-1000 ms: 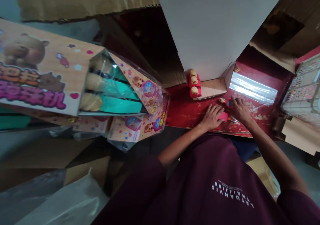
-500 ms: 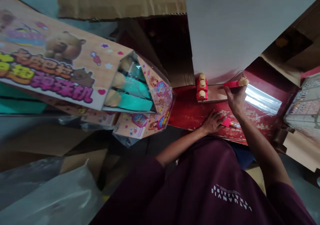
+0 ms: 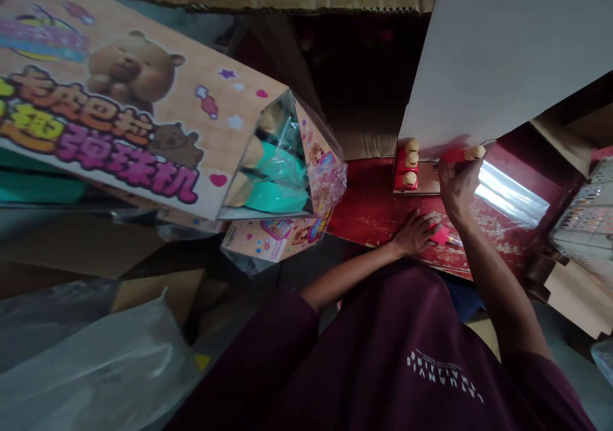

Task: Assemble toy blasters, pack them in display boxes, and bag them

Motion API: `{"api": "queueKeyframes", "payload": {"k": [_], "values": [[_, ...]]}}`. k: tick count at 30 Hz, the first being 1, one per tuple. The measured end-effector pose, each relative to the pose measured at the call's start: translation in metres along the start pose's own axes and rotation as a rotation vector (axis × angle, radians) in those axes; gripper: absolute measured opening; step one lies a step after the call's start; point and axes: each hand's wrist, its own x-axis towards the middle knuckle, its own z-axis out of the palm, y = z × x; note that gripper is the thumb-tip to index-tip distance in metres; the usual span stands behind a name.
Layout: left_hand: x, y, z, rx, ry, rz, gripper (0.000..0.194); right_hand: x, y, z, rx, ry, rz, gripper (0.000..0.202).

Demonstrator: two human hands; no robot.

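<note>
My right hand (image 3: pixel 460 185) is closed round a red toy (image 3: pixel 460 156) with a cream-coloured head, over the right end of a flat cardboard box (image 3: pixel 428 179). Three similar red toys (image 3: pixel 407 169) with cream heads stand in a row at the box's left end. Nearer my body, my left hand (image 3: pixel 416 234) rests with fingers spread on the red table (image 3: pixel 359 195), its fingertips touching a red piece (image 3: pixel 438 234). A small clear item with yellow in it (image 3: pixel 454 241) lies just right of that piece.
Large printed display boxes (image 3: pixel 191 118) with teal toys fill the left. A white panel (image 3: pixel 502 54) rises behind my hands. Clear plastic strips (image 3: pixel 514 195) lie on the table's right part, and a white basket (image 3: pixel 587 220) is at the far right.
The view has shifted, so the table and display boxes appear further right. My right hand still holds the red toy, and my left hand stays at the red piece.
</note>
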Motion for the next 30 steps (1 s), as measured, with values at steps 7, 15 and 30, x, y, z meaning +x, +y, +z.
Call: {"api": "queueKeyframes", "payload": {"k": [7,15,30], "values": [[-0.001,-0.001,0.004,0.008,0.019,0.003,0.059,0.003,0.0,-0.002,0.021,0.176,0.101,0.057],[0.001,0.001,-0.001,-0.013,0.011,-0.027,0.056,-0.023,0.011,0.002,-0.069,0.111,-0.1,0.063],[0.003,0.013,-0.028,-0.086,-0.082,-0.214,0.055,-0.05,0.013,-0.033,0.076,-0.041,-0.08,0.048]]}}
